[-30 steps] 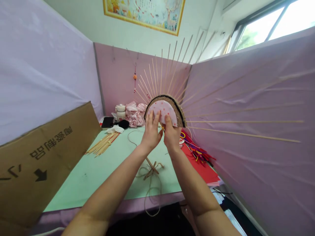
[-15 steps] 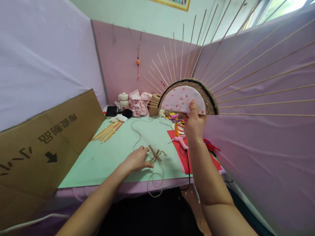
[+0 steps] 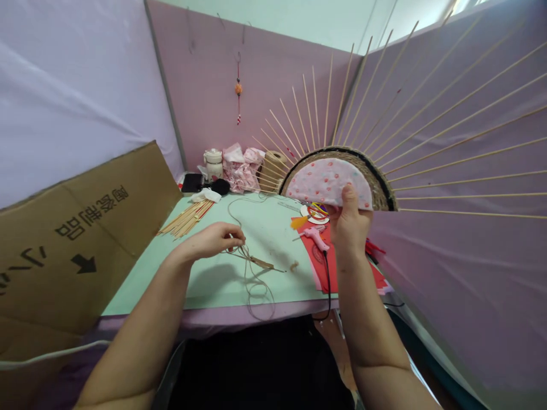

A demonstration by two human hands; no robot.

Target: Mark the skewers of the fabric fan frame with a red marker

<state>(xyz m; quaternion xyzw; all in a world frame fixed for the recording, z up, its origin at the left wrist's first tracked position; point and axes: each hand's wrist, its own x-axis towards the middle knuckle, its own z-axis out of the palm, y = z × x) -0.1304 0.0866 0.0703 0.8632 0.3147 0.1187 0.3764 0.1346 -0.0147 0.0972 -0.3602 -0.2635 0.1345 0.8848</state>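
The left hand [image 3: 221, 238], fingertips nearly together, pinched tangled twine [image 3: 247, 259] above the desk [image 3: 145, 285], apparently so that the snarl, with a wooden strip [image 3: 261, 263] caught in it, hung clear. The right hand [image 3: 351, 228] gripped the half-round fan [image 3: 382, 191] by its straight lower edge over the desk's right side, thumb across the dotted fabric [image 3: 320, 181], probably so the radiating sticks [image 3: 328, 108] stood free. Just beside that wrist, a pink glue gun [image 3: 317, 237] lay on red paper [image 3: 315, 263], seemingly for easy reach. A twine cone [image 3: 271, 171] stood at the back.
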